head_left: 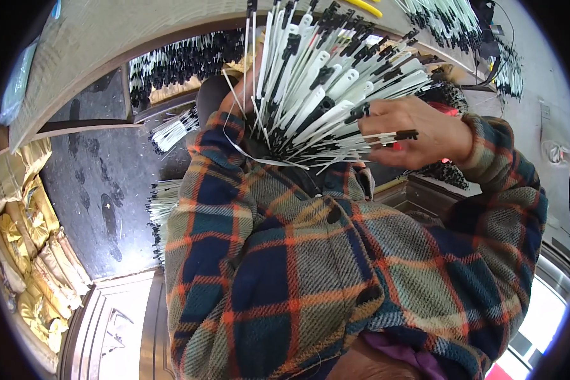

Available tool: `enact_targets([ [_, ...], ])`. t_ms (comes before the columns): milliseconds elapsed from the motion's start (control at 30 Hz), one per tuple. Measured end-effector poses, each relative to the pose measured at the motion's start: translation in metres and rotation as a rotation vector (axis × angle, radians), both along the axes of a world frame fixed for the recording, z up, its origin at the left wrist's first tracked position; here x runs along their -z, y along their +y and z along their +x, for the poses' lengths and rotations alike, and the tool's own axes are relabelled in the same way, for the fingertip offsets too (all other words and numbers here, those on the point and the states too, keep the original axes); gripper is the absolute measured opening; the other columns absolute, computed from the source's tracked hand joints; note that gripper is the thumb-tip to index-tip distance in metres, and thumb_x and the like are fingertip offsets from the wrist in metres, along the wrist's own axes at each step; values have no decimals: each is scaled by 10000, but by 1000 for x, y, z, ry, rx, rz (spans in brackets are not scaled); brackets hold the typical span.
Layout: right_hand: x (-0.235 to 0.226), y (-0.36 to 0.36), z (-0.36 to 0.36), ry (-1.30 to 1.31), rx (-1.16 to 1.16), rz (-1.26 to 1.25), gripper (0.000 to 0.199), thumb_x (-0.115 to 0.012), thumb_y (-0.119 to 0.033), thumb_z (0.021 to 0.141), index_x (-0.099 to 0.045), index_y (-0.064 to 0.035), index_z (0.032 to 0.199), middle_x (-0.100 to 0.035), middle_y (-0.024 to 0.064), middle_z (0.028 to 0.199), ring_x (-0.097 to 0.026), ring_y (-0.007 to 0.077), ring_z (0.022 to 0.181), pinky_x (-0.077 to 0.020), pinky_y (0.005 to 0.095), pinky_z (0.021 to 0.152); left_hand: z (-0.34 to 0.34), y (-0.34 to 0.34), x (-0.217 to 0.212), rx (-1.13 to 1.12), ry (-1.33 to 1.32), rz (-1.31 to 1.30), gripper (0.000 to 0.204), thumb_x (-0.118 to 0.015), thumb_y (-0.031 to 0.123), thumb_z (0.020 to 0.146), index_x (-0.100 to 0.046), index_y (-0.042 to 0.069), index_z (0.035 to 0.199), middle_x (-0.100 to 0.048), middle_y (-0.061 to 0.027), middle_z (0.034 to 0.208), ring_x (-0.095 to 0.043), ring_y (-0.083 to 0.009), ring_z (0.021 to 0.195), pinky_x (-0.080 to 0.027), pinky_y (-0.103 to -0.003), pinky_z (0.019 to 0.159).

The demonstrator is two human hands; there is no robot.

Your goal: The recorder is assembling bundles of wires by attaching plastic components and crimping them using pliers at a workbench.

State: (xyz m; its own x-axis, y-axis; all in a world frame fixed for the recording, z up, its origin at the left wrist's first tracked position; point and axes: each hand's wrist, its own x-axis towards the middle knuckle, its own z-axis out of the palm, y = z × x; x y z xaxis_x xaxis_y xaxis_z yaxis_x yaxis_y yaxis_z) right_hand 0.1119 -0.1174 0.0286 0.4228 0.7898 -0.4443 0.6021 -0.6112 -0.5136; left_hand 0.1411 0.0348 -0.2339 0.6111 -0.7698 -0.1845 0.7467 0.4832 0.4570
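right hand pinches thin white strips with black ends from fanned bundle; left hand (mostly hidden behind bundle) clutches bundle base, plaid sleeves below.

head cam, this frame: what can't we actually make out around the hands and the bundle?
- Left hand: mostly hidden behind the bundle of white strips with black ends; its grip cannot be read.
- Right hand: fingers partly buried in the strips.
- Bundle's top: cut off by the upper edge.
- Bundle's base: hidden by the plaid sleeve.
- Piles on the bench: too small to tell apart.
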Motion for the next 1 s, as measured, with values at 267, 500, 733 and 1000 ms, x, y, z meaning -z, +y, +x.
enact_targets([
  [267,2,-6,-64,75,781,380,217,-444,30,878,-425,21,1095,-539,131,992,-612,158,817,-520,241,663,4,-9,4,109,56,5,768,-248,665,838,-437,44,1248,-571,-139,1097,-580,-229,957,-492,-320,790],
  [500,62,-13,-116,-234,589,248,325,-597,-101,799,-518,-55,1112,-616,130,929,-625,252,778,-510,317,630,-5,-14,10,211,117,37,761,-252,658,842,-442,38,1241,-576,-141,1082,-584,-229,946,-495,-320,781],
  [733,116,5,-117,-220,746,25,172,-606,-140,803,-567,-76,957,-629,110,838,-625,261,698,-487,413,718,0,-7,1,276,129,87,754,-255,652,846,-447,33,1233,-581,-143,1068,-589,-230,934,-498,-319,772],
  [1000,85,-36,-129,-98,411,289,112,-635,-159,775,-565,-122,853,-550,48,726,-570,244,600,-403,516,802,-4,-1,0,346,186,121,747,-259,645,851,-452,27,1224,-587,-145,1051,-594,-231,921,-501,-319,762],
])
